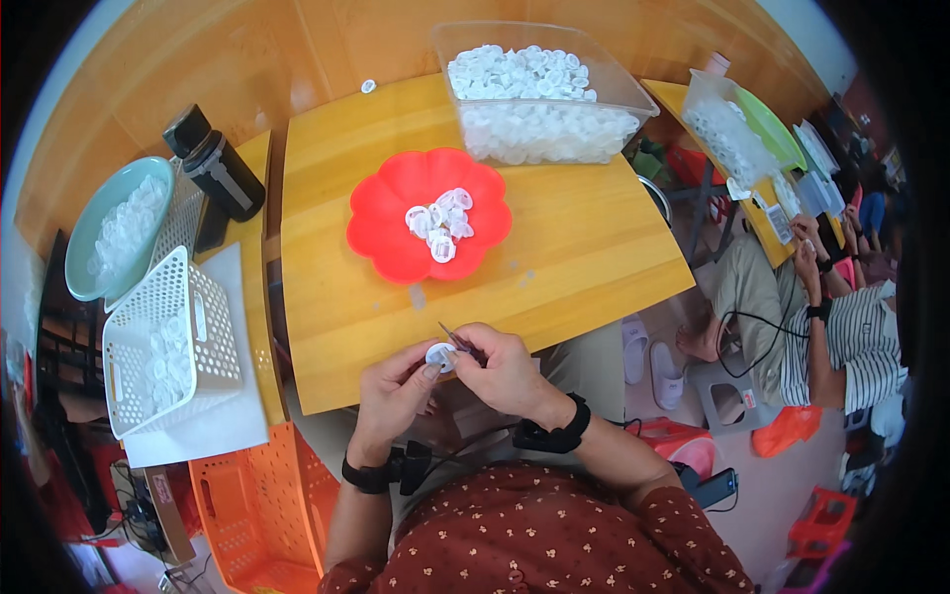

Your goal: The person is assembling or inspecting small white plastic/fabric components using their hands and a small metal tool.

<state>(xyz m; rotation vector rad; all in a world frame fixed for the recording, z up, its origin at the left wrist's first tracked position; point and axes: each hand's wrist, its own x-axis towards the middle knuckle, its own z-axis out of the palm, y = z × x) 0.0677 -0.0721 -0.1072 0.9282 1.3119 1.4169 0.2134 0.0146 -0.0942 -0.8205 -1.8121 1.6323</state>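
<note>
My left hand [389, 394] pinches a small round white plastic piece [438, 354] between thumb and fingers, just off the near edge of the yellow wooden table [574, 238]. Closed around a slim, dark, pointed tool [461, 343], my right hand [510, 374] meets the left at that piece. The tool's tip sticks out toward the table; its exact kind is hidden by my fingers. Beyond my hands sits a red flower-shaped bowl [381, 233] with several similar white pieces [441, 226] heaped in it.
A clear plastic bin [623, 94] full of white pieces stands at the back. To the left are a black bottle [223, 173], a green basin [84, 257], a white perforated basket [213, 337] and an orange crate [247, 505]. A co-worker [841, 342] sits at right.
</note>
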